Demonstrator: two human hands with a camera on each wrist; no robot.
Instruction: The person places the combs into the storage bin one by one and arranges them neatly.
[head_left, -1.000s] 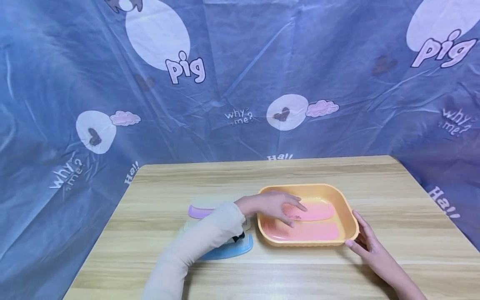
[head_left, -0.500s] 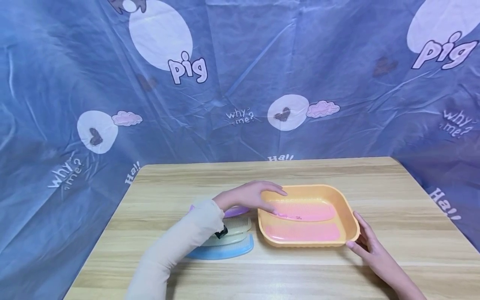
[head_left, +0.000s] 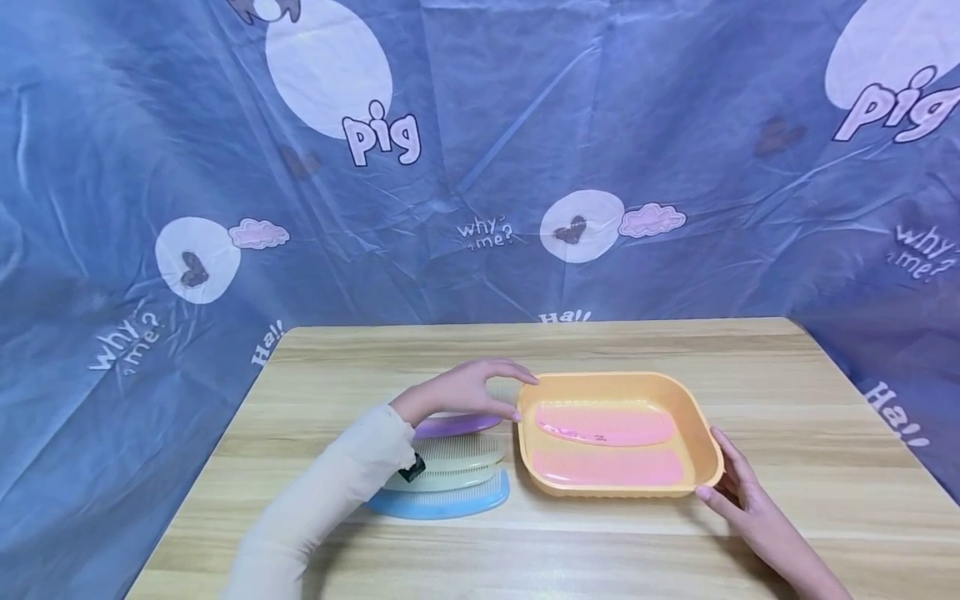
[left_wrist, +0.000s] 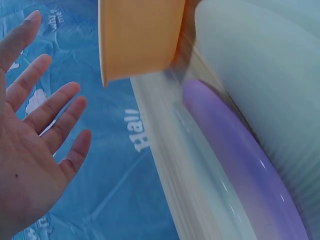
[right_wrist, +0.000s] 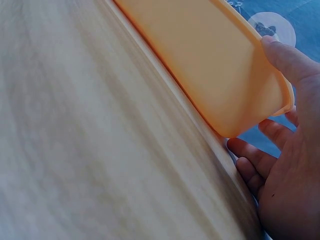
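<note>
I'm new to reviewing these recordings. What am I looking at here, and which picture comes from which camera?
There is no machine: a person works with two bare hands. The wide picture comes from a camera on the person's head; the two close-ups come from cameras on each wrist.

On the light wooden table stands an orange plastic tray holding two pink plastic combs. Left of it lie a purple comb, a pale green comb and a blue comb.

The left hand hovers over the purple comb with fingers spread, holding nothing, as its wrist view shows. The right hand rests against the tray's near right corner, thumb on the rim. A blue printed cloth hangs behind.
</note>
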